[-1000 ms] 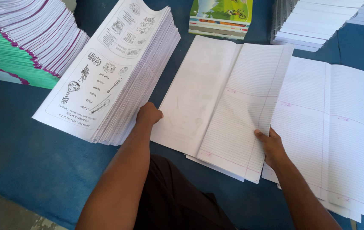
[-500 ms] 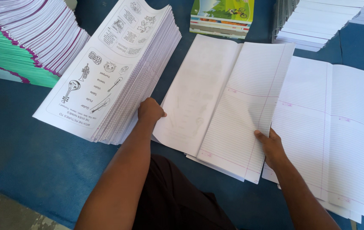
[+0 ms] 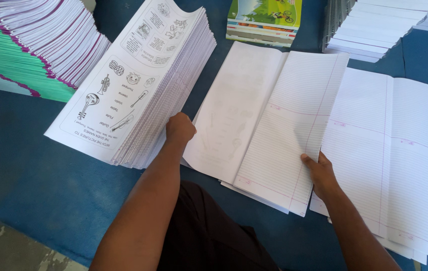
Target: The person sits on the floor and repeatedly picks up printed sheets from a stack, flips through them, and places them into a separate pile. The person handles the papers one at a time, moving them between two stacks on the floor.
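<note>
My left hand [image 3: 180, 128] grips the left edge of a white cover sheet [image 3: 234, 110], between it and a tall fanned stack of printed sheets with instrument drawings [image 3: 138, 80]. My right hand [image 3: 320, 172] pinches the lower right corner of a bundle of ruled pages [image 3: 294, 125] that lies under the cover sheet, slightly lifted and tilted. Both lie on a blue surface [image 3: 38, 185].
A spread of open ruled sheets [image 3: 399, 150] lies at the right. Green and purple-edged booklets [image 3: 23, 45] are stacked at top left. Colourful finished books [image 3: 264, 17] sit at top centre, and white paper stacks [image 3: 374, 25] at top right.
My left hand has shifted slightly up along the cover sheet's left edge. The ruled bundle and my right hand have barely moved.
</note>
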